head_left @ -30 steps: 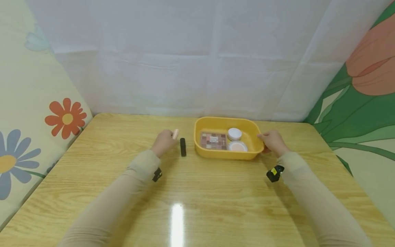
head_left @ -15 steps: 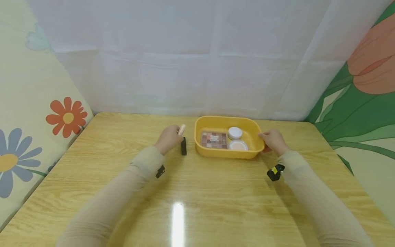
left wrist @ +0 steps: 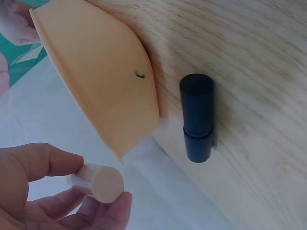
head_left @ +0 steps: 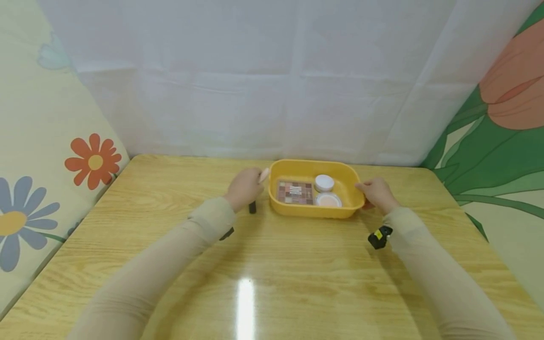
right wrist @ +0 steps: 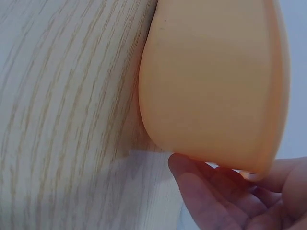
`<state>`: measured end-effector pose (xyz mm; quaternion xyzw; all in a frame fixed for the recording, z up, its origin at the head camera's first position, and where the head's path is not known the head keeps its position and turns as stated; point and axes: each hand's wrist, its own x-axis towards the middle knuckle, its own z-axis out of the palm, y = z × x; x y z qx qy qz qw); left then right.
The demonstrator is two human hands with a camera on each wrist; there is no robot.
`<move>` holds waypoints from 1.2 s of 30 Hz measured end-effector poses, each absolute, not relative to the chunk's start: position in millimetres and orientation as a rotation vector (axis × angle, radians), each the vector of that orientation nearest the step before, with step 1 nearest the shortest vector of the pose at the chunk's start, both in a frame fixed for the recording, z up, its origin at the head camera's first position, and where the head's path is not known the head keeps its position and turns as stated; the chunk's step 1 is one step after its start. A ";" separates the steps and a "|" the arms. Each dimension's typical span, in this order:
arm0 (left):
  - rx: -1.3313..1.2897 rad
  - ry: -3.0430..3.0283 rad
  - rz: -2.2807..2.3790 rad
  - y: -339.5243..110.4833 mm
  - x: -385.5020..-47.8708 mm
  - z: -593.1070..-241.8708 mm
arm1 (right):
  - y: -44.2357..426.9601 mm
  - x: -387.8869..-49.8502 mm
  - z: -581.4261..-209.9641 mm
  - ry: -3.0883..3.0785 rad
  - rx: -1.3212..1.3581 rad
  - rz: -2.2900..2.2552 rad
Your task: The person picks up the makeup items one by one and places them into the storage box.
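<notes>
Head view, clock centred on the tub [head_left: 310, 213], 12 at the far side. The tub sits on the table [head_left: 297, 264]. At 9 o'clock, the left hand [head_left: 245, 188] is clamped on the pale tube [head_left: 264, 175], which tilts upward just beside the near-left rim; I cannot tell from here whether they touch. At 3 o'clock, the right hand [head_left: 377, 194] grips the tub's end at the rim. Between 8 and 9, the black tube [head_left: 252, 208] lies on the table, partly covered by the left hand. Within the tub: palette [head_left: 295, 192] at 9, white jar [head_left: 324, 183] at 1, compact [head_left: 328, 200] at 5, all near one another. Beyond, at 12, hangs a white cloth [head_left: 255, 94].

Left wrist view, clock centred on the frame. Between 7 and 8, thumb and fingers pinch the pale tube, its round end facing me. The tub stands at 10, a gap separating it from the pale tube. The black tube lies at 3, apart from both.

Right wrist view, same clock. The tub's outer wall rises at 2. Between 4 and 5, the right hand clasps its end, fingers below and outside, thumb by the rim. Wood grain shows at 9.
</notes>
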<state>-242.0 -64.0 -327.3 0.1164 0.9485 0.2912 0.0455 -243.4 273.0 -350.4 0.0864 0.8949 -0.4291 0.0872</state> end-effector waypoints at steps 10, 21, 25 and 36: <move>0.466 2.955 0.825 -56.8 -245.3 -331.8 | 272.2 -242.1 -349.4 2.654 0.251 -1.295; 0.845 3.033 0.544 -53.4 -246.1 -328.0 | 273.5 -243.2 -349.9 2.667 0.240 -1.287; 0.960 3.020 0.445 -50.9 -249.4 -326.3 | 273.7 -243.5 -349.6 2.664 0.245 -1.279; 1.073 2.979 0.330 -46.2 -264.3 -321.8 | 274.2 -243.8 -350.0 2.668 0.259 -1.259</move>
